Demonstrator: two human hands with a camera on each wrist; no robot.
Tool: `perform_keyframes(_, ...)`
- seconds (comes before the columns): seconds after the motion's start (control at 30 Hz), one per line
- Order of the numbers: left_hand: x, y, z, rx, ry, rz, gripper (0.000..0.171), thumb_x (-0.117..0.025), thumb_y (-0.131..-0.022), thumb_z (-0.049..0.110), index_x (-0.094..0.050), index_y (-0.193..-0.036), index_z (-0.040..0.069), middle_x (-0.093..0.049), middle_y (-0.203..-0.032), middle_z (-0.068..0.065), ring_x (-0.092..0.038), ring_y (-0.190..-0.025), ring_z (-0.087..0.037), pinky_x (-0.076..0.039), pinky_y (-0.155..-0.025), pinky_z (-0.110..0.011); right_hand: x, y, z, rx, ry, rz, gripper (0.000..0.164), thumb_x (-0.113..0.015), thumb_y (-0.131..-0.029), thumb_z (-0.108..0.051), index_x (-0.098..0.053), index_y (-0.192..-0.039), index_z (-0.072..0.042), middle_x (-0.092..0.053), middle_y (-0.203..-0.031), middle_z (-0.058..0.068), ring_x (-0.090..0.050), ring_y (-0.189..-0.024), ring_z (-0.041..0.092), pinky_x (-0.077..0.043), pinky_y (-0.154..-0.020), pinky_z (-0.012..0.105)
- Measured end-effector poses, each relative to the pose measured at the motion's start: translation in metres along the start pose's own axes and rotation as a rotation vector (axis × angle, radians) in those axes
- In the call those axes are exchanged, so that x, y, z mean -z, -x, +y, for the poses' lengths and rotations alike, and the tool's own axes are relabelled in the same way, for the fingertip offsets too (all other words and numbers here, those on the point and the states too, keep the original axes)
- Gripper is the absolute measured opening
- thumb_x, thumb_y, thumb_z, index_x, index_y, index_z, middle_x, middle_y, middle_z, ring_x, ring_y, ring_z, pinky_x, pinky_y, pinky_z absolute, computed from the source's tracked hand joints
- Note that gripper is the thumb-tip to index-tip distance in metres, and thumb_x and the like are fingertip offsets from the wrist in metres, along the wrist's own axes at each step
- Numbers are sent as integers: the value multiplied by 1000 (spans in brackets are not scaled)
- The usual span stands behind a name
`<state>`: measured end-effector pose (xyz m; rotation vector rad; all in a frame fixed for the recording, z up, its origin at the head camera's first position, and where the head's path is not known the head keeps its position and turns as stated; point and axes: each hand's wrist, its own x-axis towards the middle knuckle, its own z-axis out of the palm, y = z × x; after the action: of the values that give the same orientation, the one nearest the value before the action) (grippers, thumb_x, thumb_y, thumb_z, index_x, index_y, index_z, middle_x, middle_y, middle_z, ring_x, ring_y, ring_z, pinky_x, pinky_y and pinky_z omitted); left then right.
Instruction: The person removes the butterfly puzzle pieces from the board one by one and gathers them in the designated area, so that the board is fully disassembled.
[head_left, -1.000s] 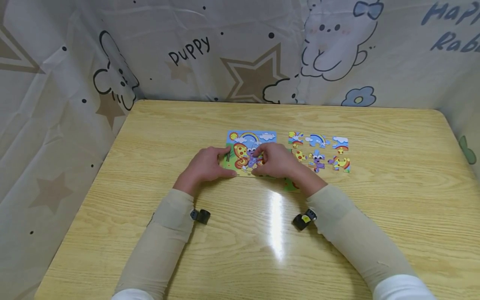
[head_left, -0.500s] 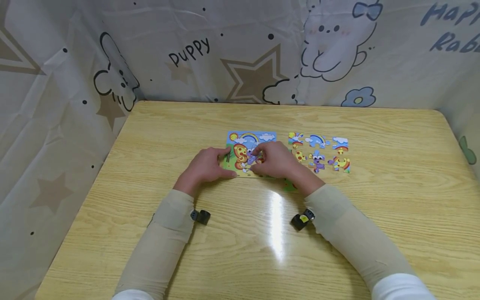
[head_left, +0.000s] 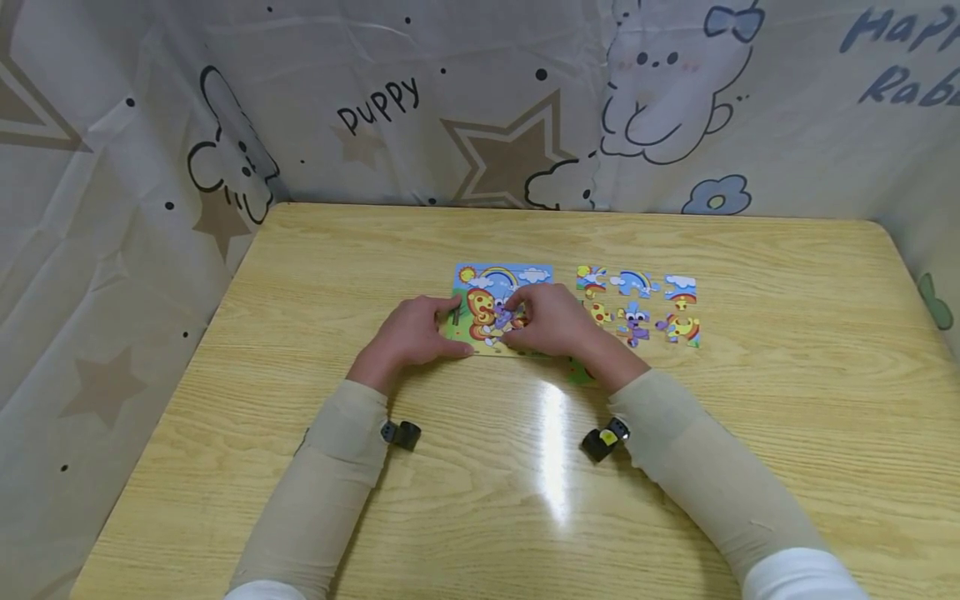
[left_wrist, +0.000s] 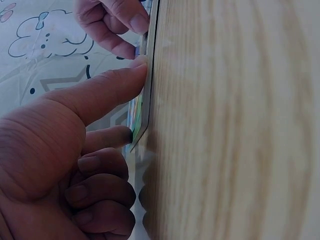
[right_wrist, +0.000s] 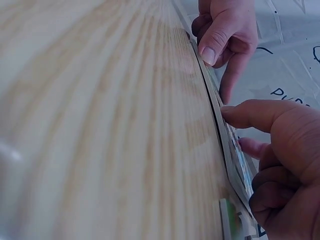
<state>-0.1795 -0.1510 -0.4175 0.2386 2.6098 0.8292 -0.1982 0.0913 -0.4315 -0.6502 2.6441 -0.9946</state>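
On the table lies a colourful puzzle board [head_left: 525, 272] with a butterfly, sun and rainbow picture. My left hand [head_left: 411, 332] holds its left side, thumb at the front edge and index finger farther back; in the left wrist view the other fingers [left_wrist: 102, 192] are curled. Over the board's middle, my right hand [head_left: 553, 321] pinches a puzzle piece [head_left: 504, 320] between thumb and index finger, low against the picture. The hand hides part of that piece and the board's right side. In the right wrist view both hands' fingertips meet the thin board.
Several loose puzzle pieces [head_left: 636, 323] lie in rows right of the board. A green piece [head_left: 581, 372] is partly hidden by the right wrist. The wooden table [head_left: 480, 483] ends at a printed cloth backdrop [head_left: 300, 100].
My right hand has shifted slightly left on the board with the fingertips low on the picture, then stayed nearly still. My left hand has not visibly moved.
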Motion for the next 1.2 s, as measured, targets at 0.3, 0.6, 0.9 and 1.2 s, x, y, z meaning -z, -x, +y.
perform_keyframes(0.3,-1,-1,0,3,-5,-1,88,-87,-77,43,-47,-150,16,-48,-149,-11,-41,-136,-29,-35,-108,-44,3,5,0,12,-30,23,40,-84,-78,-28,-71,-110,-9,-51,-55,0,-44,-49,15,-41,-56,34)
perform_keyframes(0.6,0,0,1,0,-7,-1,89,-87,-76,42,-47,-150,15,-48,-148,-12,-43,-133,-27,-37,-106,-43,14,23,5,-26,-102,45,41,-86,-79,-28,-71,-113,-12,-44,-57,2,-40,-50,17,-38,-57,35)
perform_keyframes(0.9,-1,-1,-1,8,-2,5,88,-87,-77,42,-47,-151,15,-48,-149,-12,-43,-134,-28,-37,-106,-44,25,44,14,-33,-114,95,38,-85,-80,-24,-71,-112,-10,-37,-54,-1,-32,-47,16,-39,-60,37)
perform_keyframes(1.2,-1,-1,0,2,-10,7,89,-88,-76,41,-47,-150,14,-48,-149,-13,-42,-135,-28,-36,-107,-44,35,67,25,-74,-114,123,38,-86,-80,-25,-70,-111,-10,-37,-59,1,-32,-52,18,-36,-61,38)
